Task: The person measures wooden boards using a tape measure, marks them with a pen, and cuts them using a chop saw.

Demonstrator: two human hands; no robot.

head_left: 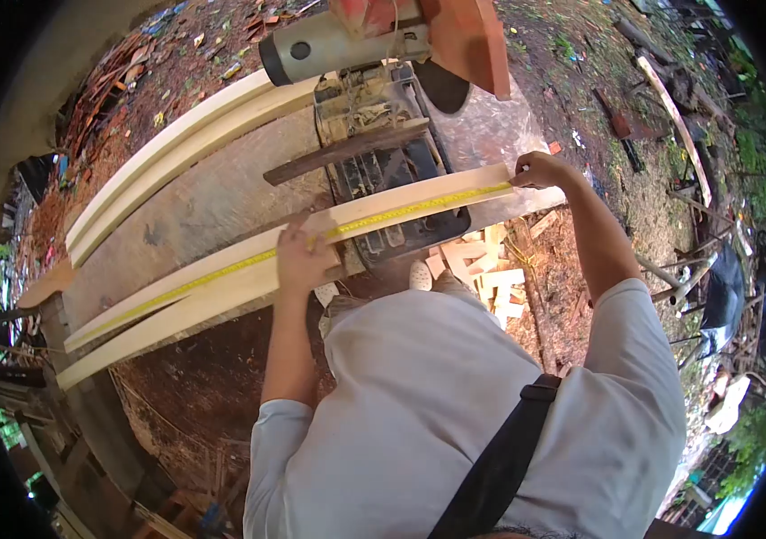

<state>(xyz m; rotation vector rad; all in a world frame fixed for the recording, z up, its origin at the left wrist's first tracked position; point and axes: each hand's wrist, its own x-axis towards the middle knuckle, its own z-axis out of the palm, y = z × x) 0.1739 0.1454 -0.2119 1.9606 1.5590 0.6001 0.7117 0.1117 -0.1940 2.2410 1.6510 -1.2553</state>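
A yellow tape measure blade [248,262] lies stretched along a pale wooden board [419,191], which crosses the saw's base. At the board's right end, my right hand [540,170] is closed in a pinch on the tape's end and the board's tip. My left hand [304,259] rests over the middle of the board and tape; it is blurred, and its fingers look bent around the board's edge. Another pale board [176,316] lies just below, partly under my left forearm.
A miter saw [347,45] with an orange guard [466,40] stands at the top centre over its metal base [383,166]. A dark wood strip [347,151] lies across it. More long boards [167,148] lie at upper left; wood offcuts [495,278] are piled on the ground.
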